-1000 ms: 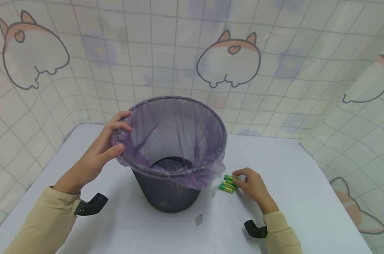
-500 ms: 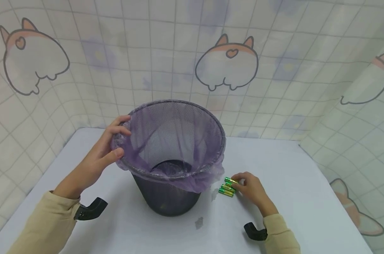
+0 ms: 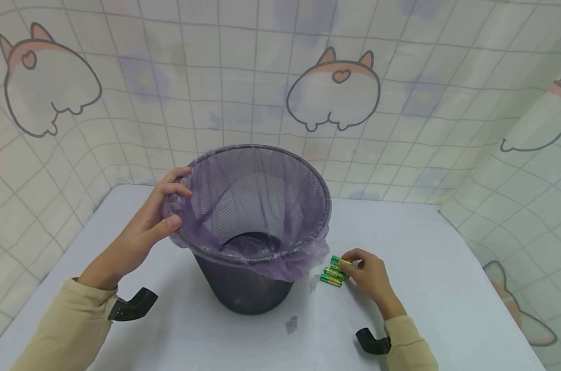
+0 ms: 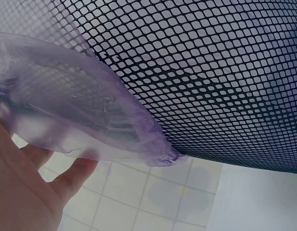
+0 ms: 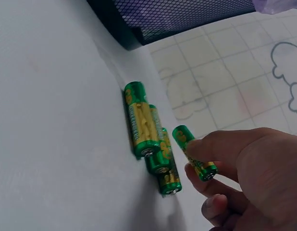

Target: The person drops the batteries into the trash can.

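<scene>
A black mesh wastebasket (image 3: 245, 293) stands on the white table, lined with a translucent purple bin bag (image 3: 289, 265) folded over its rim. My left hand (image 3: 138, 232) grips the left side of the rim through the bag, thumb near and fingers over the far part. To the right of the basket, my right hand (image 3: 368, 273) pinches a green and gold battery (image 5: 196, 154) between thumb and fingers. In the right wrist view it is raised beside three similar batteries (image 5: 143, 122), which lie side by side on the table.
A white table (image 3: 401, 237) bears everything, backed by a tile-patterned curtain (image 3: 243, 77) with cartoon animals. Small grey patches (image 3: 291, 324) mark the tabletop in front of the basket. A black camera mount (image 3: 134, 305) juts from the left sleeve, another mount (image 3: 373, 341) from the right.
My right thumb and fingers have closed on one battery, which has shifted slightly right and up from the others. My left hand keeps its place on the rim.
</scene>
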`<state>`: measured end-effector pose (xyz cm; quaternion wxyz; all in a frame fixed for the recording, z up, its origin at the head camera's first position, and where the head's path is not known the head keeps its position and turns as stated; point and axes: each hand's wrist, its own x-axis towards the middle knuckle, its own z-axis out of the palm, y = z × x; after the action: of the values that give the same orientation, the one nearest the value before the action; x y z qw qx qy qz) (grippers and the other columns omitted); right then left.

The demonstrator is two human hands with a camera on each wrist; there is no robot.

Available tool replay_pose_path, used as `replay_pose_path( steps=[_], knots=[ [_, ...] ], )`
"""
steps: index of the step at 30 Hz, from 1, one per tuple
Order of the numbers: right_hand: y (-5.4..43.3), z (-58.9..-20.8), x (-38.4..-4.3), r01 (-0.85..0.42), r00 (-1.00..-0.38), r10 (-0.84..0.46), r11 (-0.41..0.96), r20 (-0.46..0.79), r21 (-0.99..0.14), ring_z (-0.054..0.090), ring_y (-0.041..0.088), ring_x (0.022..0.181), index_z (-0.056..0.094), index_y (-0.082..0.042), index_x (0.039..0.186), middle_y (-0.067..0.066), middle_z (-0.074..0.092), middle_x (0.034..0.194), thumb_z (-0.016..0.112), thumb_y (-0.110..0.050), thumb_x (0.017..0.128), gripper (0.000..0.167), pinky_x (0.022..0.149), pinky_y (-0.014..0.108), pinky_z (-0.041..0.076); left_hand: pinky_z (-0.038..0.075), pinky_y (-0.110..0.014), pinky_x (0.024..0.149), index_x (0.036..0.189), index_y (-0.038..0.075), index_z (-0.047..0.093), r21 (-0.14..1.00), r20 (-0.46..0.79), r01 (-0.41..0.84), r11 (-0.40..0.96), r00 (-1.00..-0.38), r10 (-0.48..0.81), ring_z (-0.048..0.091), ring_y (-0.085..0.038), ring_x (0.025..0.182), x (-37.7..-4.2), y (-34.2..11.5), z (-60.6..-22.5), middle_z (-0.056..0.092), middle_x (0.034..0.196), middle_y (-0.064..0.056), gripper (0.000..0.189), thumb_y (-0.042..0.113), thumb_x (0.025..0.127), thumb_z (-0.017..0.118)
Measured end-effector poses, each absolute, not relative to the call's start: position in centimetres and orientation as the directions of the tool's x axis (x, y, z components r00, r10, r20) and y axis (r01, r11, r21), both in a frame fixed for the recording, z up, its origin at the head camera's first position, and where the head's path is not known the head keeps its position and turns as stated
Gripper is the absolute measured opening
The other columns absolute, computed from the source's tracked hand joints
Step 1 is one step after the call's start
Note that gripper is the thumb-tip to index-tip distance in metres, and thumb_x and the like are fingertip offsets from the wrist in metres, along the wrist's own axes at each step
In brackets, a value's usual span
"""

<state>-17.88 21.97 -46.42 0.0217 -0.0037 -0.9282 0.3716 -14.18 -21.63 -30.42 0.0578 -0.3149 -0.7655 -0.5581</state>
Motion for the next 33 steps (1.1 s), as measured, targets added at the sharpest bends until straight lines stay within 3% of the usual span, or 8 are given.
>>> replay_pose_path(
  steps=[8,14,23,33],
  knots=[
    [21.5,-45.1,-17.6,-0.084,-0.977,0.08,0.707,0.197,-0.703,0.045,0.016,0.074,0.071,-0.01,0.098,0.007,0.07,0.094,0.07,-0.016,0.085,0.014,0.063,0.025,0.035,0.006,-0.078,0.102,0.126,-0.003,0.035,0.807,0.443,0.556,0.198,-0.793,0.419,0.007,-0.019,0.149,-14.3,-21.6,-30.3,0.014,0.16,-0.001,0.033,0.006,0.094,0.042],
    [21.2,-43.6,-17.2,-0.134,-0.944,0.129,0.689,0.303,-0.712,0.042,0.013,0.069,0.071,-0.01,0.094,0.004,0.067,0.087,0.072,-0.012,0.083,0.012,0.061,0.024,0.033,0.005,-0.076,0.102,0.125,-0.003,0.035,0.812,0.446,0.555,0.178,-0.788,0.424,0.007,-0.018,0.148,-14.3,-21.6,-30.3,0.013,0.16,-0.002,0.033,0.006,0.095,0.042],
    [20.5,-40.4,-16.4,-0.21,-0.894,0.176,0.649,0.413,-0.731,0.039,0.01,0.066,0.072,-0.01,0.095,0.0,0.052,0.073,0.07,-0.01,0.084,0.011,0.058,0.023,0.03,0.017,-0.066,0.1,0.127,-0.003,0.036,0.817,0.447,0.552,0.167,-0.789,0.421,0.01,-0.018,0.147,-14.2,-21.7,-30.2,0.013,0.16,-0.003,0.033,0.005,0.095,0.041],
    [19.5,-37.5,-15.3,-0.297,-0.835,0.21,0.605,0.509,-0.739,0.038,0.009,0.063,0.072,-0.01,0.096,-0.002,0.043,0.066,0.071,-0.01,0.085,0.012,0.056,0.025,0.029,0.011,-0.078,0.098,0.126,-0.003,0.035,0.816,0.434,0.547,0.189,-0.795,0.424,0.007,-0.018,0.148,-14.1,-21.6,-30.2,0.013,0.16,-0.001,0.033,0.006,0.095,0.041]
  ],
)
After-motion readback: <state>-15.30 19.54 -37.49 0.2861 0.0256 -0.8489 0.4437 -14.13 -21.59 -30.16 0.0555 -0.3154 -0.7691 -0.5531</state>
